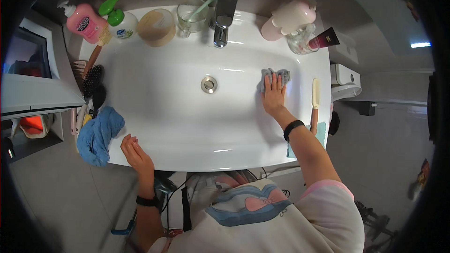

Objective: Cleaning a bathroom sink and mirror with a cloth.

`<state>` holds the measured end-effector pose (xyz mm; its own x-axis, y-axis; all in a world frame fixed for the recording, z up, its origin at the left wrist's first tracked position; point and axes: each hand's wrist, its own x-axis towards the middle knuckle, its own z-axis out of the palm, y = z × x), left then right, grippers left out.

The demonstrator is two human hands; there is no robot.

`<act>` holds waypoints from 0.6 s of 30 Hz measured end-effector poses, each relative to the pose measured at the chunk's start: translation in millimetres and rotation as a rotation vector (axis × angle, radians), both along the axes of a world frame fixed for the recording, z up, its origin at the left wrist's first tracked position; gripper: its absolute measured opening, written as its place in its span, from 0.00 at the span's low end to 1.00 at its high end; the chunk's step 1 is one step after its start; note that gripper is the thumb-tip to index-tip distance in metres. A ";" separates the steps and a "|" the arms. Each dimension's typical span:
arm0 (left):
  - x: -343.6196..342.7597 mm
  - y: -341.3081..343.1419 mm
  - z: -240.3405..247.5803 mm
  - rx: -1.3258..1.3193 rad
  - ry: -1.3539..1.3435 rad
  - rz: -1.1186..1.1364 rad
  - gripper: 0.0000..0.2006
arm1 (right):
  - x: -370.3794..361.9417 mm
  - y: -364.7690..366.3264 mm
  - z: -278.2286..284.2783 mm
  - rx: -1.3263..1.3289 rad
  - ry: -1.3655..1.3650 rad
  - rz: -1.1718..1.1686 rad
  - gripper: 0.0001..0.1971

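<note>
Cloth wad (285, 75) on glossy basin (159, 91)

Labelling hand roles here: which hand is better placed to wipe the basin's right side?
Probably the right hand: it's on the gray cloth there; the left hand is near the blue cloth.

White basin (159, 89): 1, w/ round drain (209, 84). Grey cloth (286, 75): 1, under R hand (274, 96), fingers spread, basin's R side. L hand (136, 153): loosely curved, nr basin's front L edge & blue towel (100, 133). Rear ledge (251, 18), L to R: pink pump btl (86, 24), white btl (125, 24) w/ green pump, round tub (157, 27), glass mug (183, 18) w/ green stick (211, 1), chrome tap (225, 9), pink container (288, 18), clear glass (298, 44) w/ dark tube (329, 39)
</note>
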<state>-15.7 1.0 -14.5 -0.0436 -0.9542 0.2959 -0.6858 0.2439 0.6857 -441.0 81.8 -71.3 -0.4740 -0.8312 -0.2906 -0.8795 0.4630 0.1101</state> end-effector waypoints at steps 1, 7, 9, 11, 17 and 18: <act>-2.0 -0.2 0.7 -0.005 -0.005 0.000 0.10 | 0.6 -13.3 -9.1 -0.005 -0.002 0.000 0.32; -4.9 -1.7 0.2 -0.010 0.034 0.029 0.10 | 78.1 -75.1 -52.6 -0.521 -0.227 0.446 0.29; -6.3 -0.1 1.5 0.016 0.010 0.019 0.09 | 110.8 -80.8 -27.7 -0.312 -0.449 0.459 0.29; -3.0 -4.0 4.3 0.028 -0.013 -0.004 0.09 | 116.4 -78.3 -19.0 -0.318 -0.518 0.444 0.29; 6.1 -0.9 -0.2 0.016 -0.017 0.022 0.08 | 12.1 -29.4 -50.0 -0.578 -0.021 -0.137 0.29; 9.5 2.1 -4.2 0.013 -0.036 0.054 0.08 | 5.1 -35.2 -42.9 -0.685 -0.162 -0.170 0.30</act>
<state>-6.2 3.1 -18.6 -0.0025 -0.9593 0.2823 -0.7221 0.1970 0.6632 -435.9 46.5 -114.2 -0.6077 -0.7706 0.1917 -0.7701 0.5129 -0.3794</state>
